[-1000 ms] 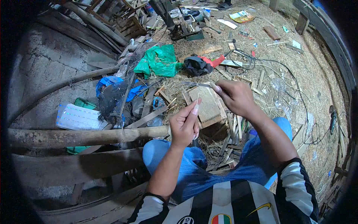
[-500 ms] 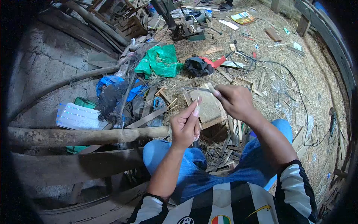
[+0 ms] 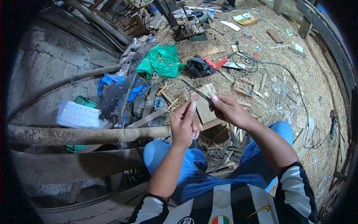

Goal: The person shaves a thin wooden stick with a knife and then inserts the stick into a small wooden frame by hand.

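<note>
Hands near each other, both clamped: the left hand (image 3: 182, 125) pinches a thin stick (image 3: 192, 96), the right hand (image 3: 229, 109) a knife (image 3: 196, 89) by its tip; slim work (how finished, I cannot tell).

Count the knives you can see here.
1: the knife, held in the right hand, its blade slanting forward and to the left. Others may be hidden from view.

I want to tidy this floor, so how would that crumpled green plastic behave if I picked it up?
The green plastic would probably hang floppy, since it lies in loose, creased folds. It looks thin, so it's likely light for its spread. The straw lying on top may slide off as it lifts.
</note>
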A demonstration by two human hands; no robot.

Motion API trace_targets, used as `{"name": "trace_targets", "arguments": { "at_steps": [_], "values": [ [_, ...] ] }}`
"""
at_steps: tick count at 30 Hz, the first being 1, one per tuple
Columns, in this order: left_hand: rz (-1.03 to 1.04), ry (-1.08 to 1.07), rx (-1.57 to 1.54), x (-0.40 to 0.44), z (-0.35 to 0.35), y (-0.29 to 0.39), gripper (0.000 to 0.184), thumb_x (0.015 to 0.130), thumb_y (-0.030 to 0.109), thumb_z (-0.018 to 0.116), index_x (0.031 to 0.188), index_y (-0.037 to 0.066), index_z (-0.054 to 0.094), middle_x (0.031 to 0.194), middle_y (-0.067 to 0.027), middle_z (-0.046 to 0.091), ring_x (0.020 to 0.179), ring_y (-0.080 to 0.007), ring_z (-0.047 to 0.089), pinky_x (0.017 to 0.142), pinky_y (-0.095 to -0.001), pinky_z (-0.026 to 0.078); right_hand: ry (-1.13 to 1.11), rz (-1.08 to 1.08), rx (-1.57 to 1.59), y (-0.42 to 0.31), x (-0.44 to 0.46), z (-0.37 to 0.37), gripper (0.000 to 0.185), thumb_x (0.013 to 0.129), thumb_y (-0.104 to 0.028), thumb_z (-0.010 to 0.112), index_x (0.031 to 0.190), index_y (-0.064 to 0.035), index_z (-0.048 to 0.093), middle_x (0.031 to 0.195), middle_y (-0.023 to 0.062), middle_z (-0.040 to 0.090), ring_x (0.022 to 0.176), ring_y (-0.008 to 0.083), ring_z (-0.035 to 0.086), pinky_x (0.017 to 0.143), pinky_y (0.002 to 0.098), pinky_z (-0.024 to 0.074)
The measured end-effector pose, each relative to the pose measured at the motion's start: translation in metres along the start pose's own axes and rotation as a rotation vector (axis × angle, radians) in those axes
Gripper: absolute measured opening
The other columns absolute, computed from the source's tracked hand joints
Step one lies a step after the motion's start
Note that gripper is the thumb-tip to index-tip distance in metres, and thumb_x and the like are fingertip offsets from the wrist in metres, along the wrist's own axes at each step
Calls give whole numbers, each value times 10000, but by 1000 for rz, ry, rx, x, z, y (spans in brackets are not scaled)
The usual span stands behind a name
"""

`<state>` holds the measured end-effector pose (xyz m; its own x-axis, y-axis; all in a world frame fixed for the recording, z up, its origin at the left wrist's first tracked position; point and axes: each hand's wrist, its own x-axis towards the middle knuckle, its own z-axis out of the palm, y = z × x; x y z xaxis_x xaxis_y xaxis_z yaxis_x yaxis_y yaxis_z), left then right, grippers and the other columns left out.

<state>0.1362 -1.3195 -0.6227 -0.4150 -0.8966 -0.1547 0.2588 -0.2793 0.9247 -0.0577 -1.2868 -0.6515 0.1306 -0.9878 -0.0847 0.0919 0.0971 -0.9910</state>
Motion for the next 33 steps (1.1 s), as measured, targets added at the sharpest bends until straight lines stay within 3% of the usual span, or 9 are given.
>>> {"name": "trace_targets", "arguments": {
  "at_steps": [4, 7, 11, 13, 17, 20, 22, 25, 33],
  "values": [
    [24, 156, 45, 4, 3, -12, 286, 969, 202, 680, 1154, -14, 654, 529, 30, 490, 366, -43, 400, 333, -233, 322, -47, 135, 186, -11, -3, 12, 433, 1069, -436, 442, 889, -67, 577, 611, -72, 374, 532, 35, 336, 476, 238, 251],
    [138, 196, 59, 9, 5, -13, 238, 948, 214, 712, 1020, -8, 670, 541, 31, 505, 370, -46, 418, 339, -228, 333, -69, 115, 113, -5, -2, 17, 450, 1069, -451, 431, 919, -61, 598, 677, -68, 449, 565, 44, 384, 497, 247, 311],
    [200, 328, 153, 14, -1, -23, 184, 980, 192, 659, 932, 15, 647, 509, 33, 457, 348, -50, 367, 312, -231, 316, -169, 159, 159, -7, -2, 16, 450, 1069, -448, 435, 896, -65, 595, 681, -65, 458, 569, 43, 392, 497, 250, 315],
    [266, 341, 216, 15, -6, -26, 293, 1013, 285, 610, 876, 27, 635, 492, 31, 423, 346, -50, 361, 311, -233, 304, -124, 211, 241, -9, -3, 15, 471, 1067, -476, 411, 861, -87, 579, 607, -66, 382, 518, 41, 336, 464, 238, 238],
    [167, 326, 144, 17, -11, -17, 408, 1043, 389, 528, 903, 20, 631, 476, 38, 375, 345, -51, 352, 308, -236, 292, -36, 213, 224, -20, -2, 8, 455, 1059, -442, 464, 853, -56, 588, 656, -70, 463, 577, 36, 407, 502, 249, 312],
    [12, 191, 79, 11, 0, -13, 415, 1062, 395, 476, 978, 11, 609, 479, 51, 345, 346, -48, 346, 306, -236, 287, 35, -24, -50, 0, 2, 4, 421, 1034, -440, 516, 890, -56, 608, 630, -5, 524, 544, 102, 460, 504, 296, 363],
    [38, 172, 93, 13, -1, -22, 375, 1065, 357, 481, 1010, 9, 606, 503, 45, 385, 358, -43, 350, 319, -234, 282, 193, -201, -520, -2, 1, 5, 357, 1000, -422, 571, 967, -70, 625, 686, 116, 611, 587, 241, 586, 545, 379, 435],
    [60, 129, 155, 12, -2, -22, 291, 1066, 268, 496, 1057, 6, 621, 562, 23, 470, 382, -44, 376, 347, -229, 304, 220, -84, -695, -31, -8, 4, 288, 976, -383, 599, 1071, -112, 624, 782, 185, 646, 725, 350, 657, 605, 454, 477],
    [120, 66, 237, 11, -1, -21, 285, 1057, 264, 515, 1122, 22, 651, 586, 30, 470, 478, -46, 432, 470, -223, 417, 246, -333, -796, -17, -4, 2, 257, 924, -244, 655, 1168, -184, 605, 902, 111, 703, 825, 338, 685, 646, 468, 508]
  ]
}}
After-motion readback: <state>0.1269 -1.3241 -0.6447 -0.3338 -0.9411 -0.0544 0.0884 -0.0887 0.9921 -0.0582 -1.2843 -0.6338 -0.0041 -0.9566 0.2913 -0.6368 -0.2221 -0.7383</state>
